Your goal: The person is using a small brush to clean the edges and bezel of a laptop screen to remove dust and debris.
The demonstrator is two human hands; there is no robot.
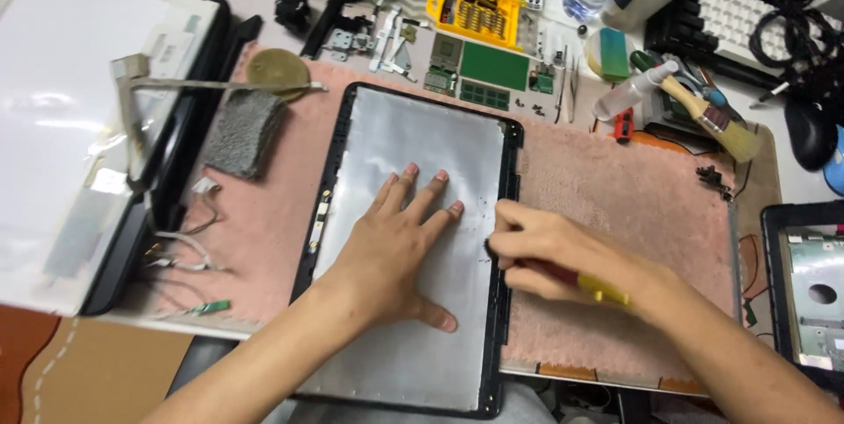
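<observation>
A cluttered bench carries a pink towel, with a yellow rectangular bit case at top centre beside green circuit boards, a wooden-handled brush at upper right, and a white panel at far left. The black-framed laptop lid lies flat in the middle, silvery inside up, its long axis running top to bottom of the frame. The left hand presses flat on it, fingers spread toward the top, its grip released, while the right hand is clenched around a red-and-yellow screwdriver whose tip points left at the lid's right edge.
</observation>
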